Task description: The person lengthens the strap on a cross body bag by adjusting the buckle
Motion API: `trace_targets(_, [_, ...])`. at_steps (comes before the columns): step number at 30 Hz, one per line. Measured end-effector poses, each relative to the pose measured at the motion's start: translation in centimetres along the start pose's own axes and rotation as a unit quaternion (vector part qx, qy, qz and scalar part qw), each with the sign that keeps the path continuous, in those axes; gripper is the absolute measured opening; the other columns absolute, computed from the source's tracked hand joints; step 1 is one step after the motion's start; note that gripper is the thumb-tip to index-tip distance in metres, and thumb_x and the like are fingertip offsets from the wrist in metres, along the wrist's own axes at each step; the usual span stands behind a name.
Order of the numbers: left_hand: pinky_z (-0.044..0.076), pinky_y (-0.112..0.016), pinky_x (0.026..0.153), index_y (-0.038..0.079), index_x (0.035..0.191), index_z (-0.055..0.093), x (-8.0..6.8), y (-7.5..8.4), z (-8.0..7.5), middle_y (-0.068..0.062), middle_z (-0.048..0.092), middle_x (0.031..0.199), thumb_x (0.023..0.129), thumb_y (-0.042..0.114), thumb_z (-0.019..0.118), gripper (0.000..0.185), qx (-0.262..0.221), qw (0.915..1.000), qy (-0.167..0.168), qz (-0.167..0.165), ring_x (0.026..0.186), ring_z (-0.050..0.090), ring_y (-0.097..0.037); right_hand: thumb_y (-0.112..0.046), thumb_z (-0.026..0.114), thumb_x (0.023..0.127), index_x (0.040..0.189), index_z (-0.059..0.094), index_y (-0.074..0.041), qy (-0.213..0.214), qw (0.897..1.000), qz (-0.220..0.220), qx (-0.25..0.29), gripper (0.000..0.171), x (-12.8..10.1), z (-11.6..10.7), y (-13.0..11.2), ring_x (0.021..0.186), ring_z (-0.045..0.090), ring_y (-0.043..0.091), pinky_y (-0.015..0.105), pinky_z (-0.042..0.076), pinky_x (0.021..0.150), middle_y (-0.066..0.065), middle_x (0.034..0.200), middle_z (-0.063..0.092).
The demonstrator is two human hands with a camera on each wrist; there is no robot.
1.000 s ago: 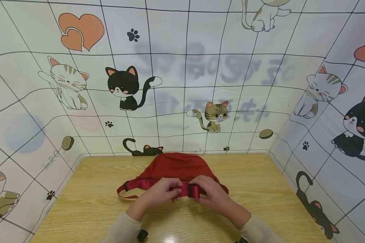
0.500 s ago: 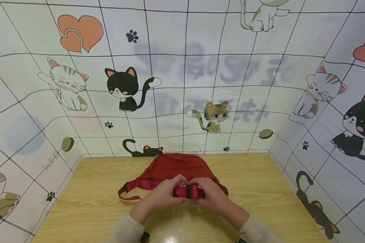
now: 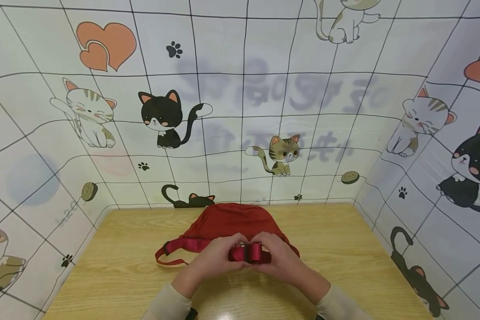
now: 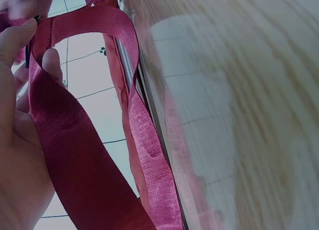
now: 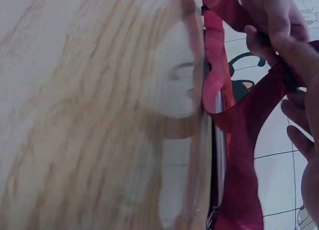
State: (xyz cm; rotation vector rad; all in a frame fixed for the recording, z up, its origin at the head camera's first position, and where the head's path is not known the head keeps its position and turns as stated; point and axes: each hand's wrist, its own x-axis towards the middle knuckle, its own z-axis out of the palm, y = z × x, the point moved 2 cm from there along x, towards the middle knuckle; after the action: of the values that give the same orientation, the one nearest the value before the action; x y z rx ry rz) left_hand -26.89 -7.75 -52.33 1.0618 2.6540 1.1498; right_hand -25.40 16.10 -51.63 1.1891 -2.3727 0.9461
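A red waist bag (image 3: 236, 220) lies at the back of the table, with its crimson webbing strap (image 3: 190, 244) along the front. My left hand (image 3: 216, 260) grips the strap just left of a black buckle (image 3: 246, 253). From the other side my right hand (image 3: 280, 258) holds the strap, its fingers at that buckle. The fingertips of both hands nearly meet around it. In the left wrist view the webbing (image 4: 79, 135) hangs in a loop from the fingers. The right wrist view shows the dark buckle (image 5: 288, 73) between the fingers, partly hidden.
The wooden table (image 3: 116, 266) is glossy and reflects the strap. A cloth backdrop (image 3: 240, 102) printed with cats and grid lines rises behind and at both sides. A small strap loop (image 3: 170, 258) with a black slider sticks out left of the bag.
My left hand has moved right along the strap, up to the buckle and close to my right hand. The bag stays in place. Over the last half second little has changed.
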Motion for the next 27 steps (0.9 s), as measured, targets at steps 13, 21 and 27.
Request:
trace_targets(13, [0.056, -0.025, 0.077, 0.036, 0.125, 0.064, -0.1, 0.2, -0.1, 0.019, 0.066, 0.096, 0.093, 0.033, 0.092, 0.042, 0.012, 0.9999, 0.003, -0.002, 0.087, 0.062, -0.004, -0.026, 0.098, 0.087, 0.126, 0.072, -0.017, 0.014, 1.000, -0.009, -0.001, 0.047, 0.6, -1.0, -1.8, 0.107, 0.064, 0.009, 0.038, 0.055, 0.095, -0.010, 0.117, 0.071])
trace_targets(21, [0.056, -0.027, 0.080, 0.037, 0.124, 0.064, -0.3, 0.1, -0.6, 0.022, 0.071, 0.097, 0.093, 0.032, 0.093, 0.043, -0.002, 0.9999, 0.009, -0.004, 0.086, 0.066, -0.003, -0.009, 0.094, 0.090, 0.127, 0.069, -0.014, 0.025, 0.995, -0.007, 0.092, 0.046, 0.1, -2.4, -1.0, 0.110, 0.068, 0.016, 0.035, 0.064, 0.091, -0.002, 0.119, 0.070])
trace_targets(27, [0.055, -0.030, 0.086, 0.036, 0.123, 0.066, -0.4, 0.1, -0.7, 0.023, 0.072, 0.104, 0.093, 0.032, 0.093, 0.040, 0.014, 0.9999, 0.006, -0.003, 0.094, 0.064, -0.002, -0.020, 0.096, 0.089, 0.129, 0.071, -0.013, -0.004, 1.000, -0.005, 0.017, 0.048, 0.3, -2.6, -1.4, 0.110, 0.065, 0.014, 0.037, 0.060, 0.094, -0.004, 0.120, 0.072])
